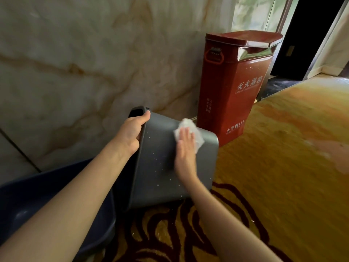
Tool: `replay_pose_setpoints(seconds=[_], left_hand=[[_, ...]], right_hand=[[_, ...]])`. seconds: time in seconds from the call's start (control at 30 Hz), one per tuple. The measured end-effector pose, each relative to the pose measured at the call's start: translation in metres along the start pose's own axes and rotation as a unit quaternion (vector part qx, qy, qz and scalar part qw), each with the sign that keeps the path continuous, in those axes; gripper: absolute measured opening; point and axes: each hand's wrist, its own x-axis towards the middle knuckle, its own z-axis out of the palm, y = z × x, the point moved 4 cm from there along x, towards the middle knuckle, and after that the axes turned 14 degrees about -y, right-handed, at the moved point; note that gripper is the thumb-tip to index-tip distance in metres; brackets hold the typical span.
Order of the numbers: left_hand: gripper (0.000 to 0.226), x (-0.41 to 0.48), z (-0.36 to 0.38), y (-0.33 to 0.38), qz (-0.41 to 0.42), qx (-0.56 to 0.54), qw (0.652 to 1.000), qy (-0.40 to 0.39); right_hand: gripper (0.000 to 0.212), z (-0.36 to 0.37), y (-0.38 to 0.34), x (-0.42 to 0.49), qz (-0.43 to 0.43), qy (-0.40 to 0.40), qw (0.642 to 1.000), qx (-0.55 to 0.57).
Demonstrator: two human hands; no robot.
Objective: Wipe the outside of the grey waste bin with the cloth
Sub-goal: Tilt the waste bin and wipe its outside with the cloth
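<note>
Grey waste bin (pixel 160 163) tipped on carpet (pixel 283 148), mouth toward blue basin (pixel 56 205). Left hand (pixel 130 135) clamped over rim; right hand (pixel 186 148) flat, pinning cloth (pixel 188 129) to side wall (fingers spread, no curl). Likely risk: cloth slipping from open palm, specks missed.

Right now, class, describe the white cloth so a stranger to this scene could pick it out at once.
Find the tall red fire extinguisher box against the marble wall. Just in front of it a grey waste bin is tipped over. The cloth lies on the bin's upper side under the right hand: the only crumpled white thing among grey, red and gold.
</note>
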Motion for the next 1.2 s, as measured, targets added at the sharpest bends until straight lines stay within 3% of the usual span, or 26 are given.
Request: replay_pose_setpoints(seconds=[0.1, 0.23, 0.37, 0.5, 0.6, 0.7, 0.8, 0.93, 1.07, 1.13, 1.2], left_hand=[[0.018, 0.003, 0.003, 0.000, -0.018, -0.054, 0.998, 0.024], [0.015, 0.002, -0.005, -0.001, -0.033, -0.075, 0.997, 0.014], [0.013, 0.004, -0.006, 0.000, -0.026, -0.071, 0.997, 0.022], [0.016, 0.010, 0.002, 0.001, -0.047, -0.066, 0.997, 0.002], [0.015, 0.014, 0.006, 0.001, -0.043, -0.054, 0.998, 0.005], [0.017, 0.019, 0.007, 0.001, -0.039, -0.035, 0.998, 0.019], [0.021, 0.023, 0.009, 0.002, -0.038, -0.028, 0.999, 0.021], [0.022, 0.024, 0.027, 0.002, -0.021, -0.067, 0.993, -0.095], [0.018, 0.009, 0.031, -0.009, -0.077, 0.054, 0.964, -0.249], [0.027, 0.004, 0.028, -0.017, -0.097, 0.062, 0.956, -0.268], [0.028, 0.003, 0.026, -0.023, -0.068, 0.019, 0.972, -0.225]], right_hand=[[0.044, 0.048, -0.045, -0.021, -0.104, -0.059, 0.992, -0.034], [0.044, 0.062, -0.056, -0.037, -0.124, -0.091, 0.987, -0.041], [0.044, 0.051, -0.033, -0.055, -0.144, -0.087, 0.977, -0.127], [0.043, 0.025, 0.014, -0.056, -0.058, -0.029, 0.990, -0.125], [0.042, 0.002, 0.052, -0.054, 0.051, 0.010, 0.997, -0.057], [0.048, -0.008, 0.079, -0.056, 0.143, 0.028, 0.989, 0.016], [0.050, -0.008, 0.088, -0.057, 0.181, 0.025, 0.982, 0.049], [0.050, -0.016, 0.093, -0.049, 0.212, 0.033, 0.974, 0.070], [0.049, -0.032, 0.101, -0.037, 0.254, 0.030, 0.961, 0.107], [0.049, -0.037, 0.102, -0.030, 0.267, 0.026, 0.956, 0.116], [0.048, -0.038, 0.100, -0.025, 0.276, 0.018, 0.955, 0.107]])
